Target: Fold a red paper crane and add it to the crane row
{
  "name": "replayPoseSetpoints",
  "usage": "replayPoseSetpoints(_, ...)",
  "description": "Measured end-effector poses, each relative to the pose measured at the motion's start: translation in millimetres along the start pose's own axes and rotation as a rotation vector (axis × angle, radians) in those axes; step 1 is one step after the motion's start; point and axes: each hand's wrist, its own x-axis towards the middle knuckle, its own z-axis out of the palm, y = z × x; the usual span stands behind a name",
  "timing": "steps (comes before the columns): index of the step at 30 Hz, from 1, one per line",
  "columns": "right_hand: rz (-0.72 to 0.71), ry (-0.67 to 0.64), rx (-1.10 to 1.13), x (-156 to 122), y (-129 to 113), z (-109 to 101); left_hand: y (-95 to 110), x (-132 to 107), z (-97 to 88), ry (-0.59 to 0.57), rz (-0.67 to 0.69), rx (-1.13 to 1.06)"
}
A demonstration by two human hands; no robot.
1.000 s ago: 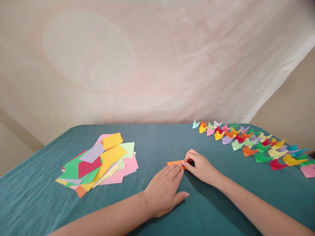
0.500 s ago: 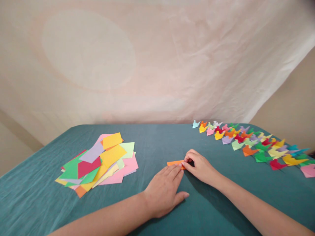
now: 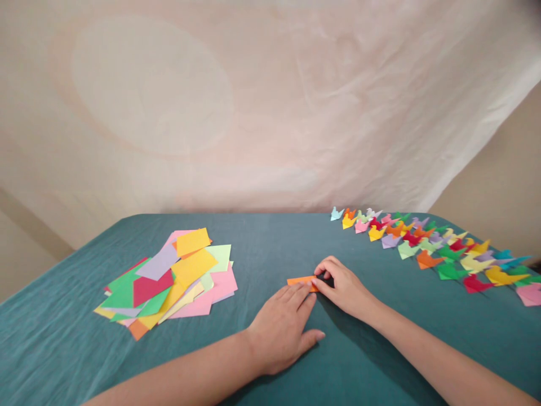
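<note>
A small piece of folded orange paper (image 3: 301, 279) lies flat on the table in front of me, partly covered by my fingers. My left hand (image 3: 282, 327) rests palm down, fingers stretched out over the paper's near side and thumb pointing right. At the paper's right end, my right hand (image 3: 340, 285) is closed in a pinch, with thumb and forefinger on its edge. How many layers the fold has is hidden under the fingers.
Loose coloured paper sheets (image 3: 192, 268) form a spread pile on the left. Several rows of small folded paper birds (image 3: 429, 259) stand on the right, running to the back edge. A teal cloth (image 3: 262, 242) covers the table; a pale fabric sheet (image 3: 270, 113) hangs behind it.
My right thumb and forefinger have shifted slightly left along the orange paper's edge. My left hand stays pressed in the same place.
</note>
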Motion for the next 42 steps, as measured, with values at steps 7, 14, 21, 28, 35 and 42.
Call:
replayPoseSetpoints(7, -0.008, -0.003, 0.008, -1.1, 4.0, 0.6, -1.4, -1.0, 1.5, 0.009, 0.007, 0.005)
replayPoseSetpoints(14, -0.055, -0.048, 0.104, -2.3, 5.5, -4.3, -1.2, -1.2, 2.3, 0.015, 0.009, 0.015)
replayPoseSetpoints(21, -0.047, -0.055, 0.119, -0.4, 5.4, -4.9, -1.2, -1.0, 2.2, 0.017, 0.008, 0.017)
replayPoseSetpoints(28, -0.067, -0.05, 0.08, 3.2, 6.7, -3.4, -1.1, -0.3, 2.2, 0.015, 0.008, 0.013)
replayPoseSetpoints(35, -0.094, -0.045, 0.053, 6.6, 8.4, -1.5, -0.4, -1.3, 1.3, 0.008, 0.002, 0.013)
replayPoseSetpoints(42, -0.087, -0.023, 0.053, 3.8, 5.6, -2.4, -0.8, -0.9, 1.4, -0.001, -0.003, 0.018)
